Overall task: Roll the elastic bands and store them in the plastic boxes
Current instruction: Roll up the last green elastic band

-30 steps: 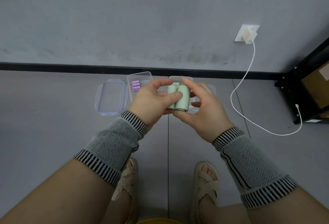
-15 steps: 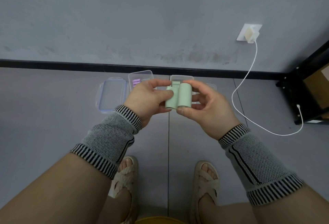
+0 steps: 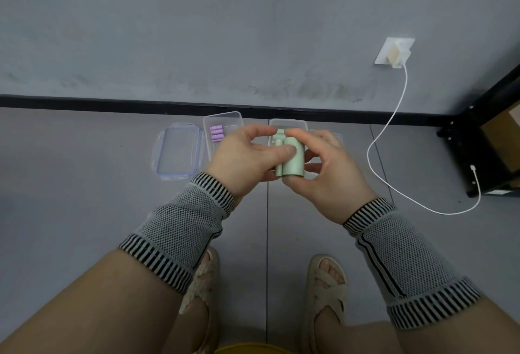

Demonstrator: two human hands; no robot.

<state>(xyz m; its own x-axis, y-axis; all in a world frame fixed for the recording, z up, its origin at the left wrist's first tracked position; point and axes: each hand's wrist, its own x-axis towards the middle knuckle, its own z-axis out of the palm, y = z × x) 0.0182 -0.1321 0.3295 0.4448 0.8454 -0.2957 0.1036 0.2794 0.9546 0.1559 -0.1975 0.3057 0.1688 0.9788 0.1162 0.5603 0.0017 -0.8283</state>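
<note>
- Both hands are up in front of the person, above the floor, working one pale green elastic band (image 3: pixel 292 161) that is wound into a roll
- The left hand (image 3: pixel 242 159) grips the roll from the left, thumb pressed across its face and forefinger arched over the top
- The right hand (image 3: pixel 329 173) pinches it from the right, thumb under the lower end and forefinger reaching over the upper end (a short tail of band sticks out at the top)
- The step in hand looks to be the rolling itself, near its finish: most of the band is already wound, and only that tail seems loose
- On the floor behind the hands lie two open plastic boxes: the left box (image 3: pixel 233 120) holds purple rolls (image 3: pixel 216 133); the right box (image 3: pixel 289 123) is mostly hidden by the hands, so its contents cannot be told
- A clear lid (image 3: pixel 178 151) lies just beside the left box
- Next, probably: tuck the tail in, keep the roll squeezed so it does not spring open, then lower it into a box, likely the right one since the left holds purple
</note>
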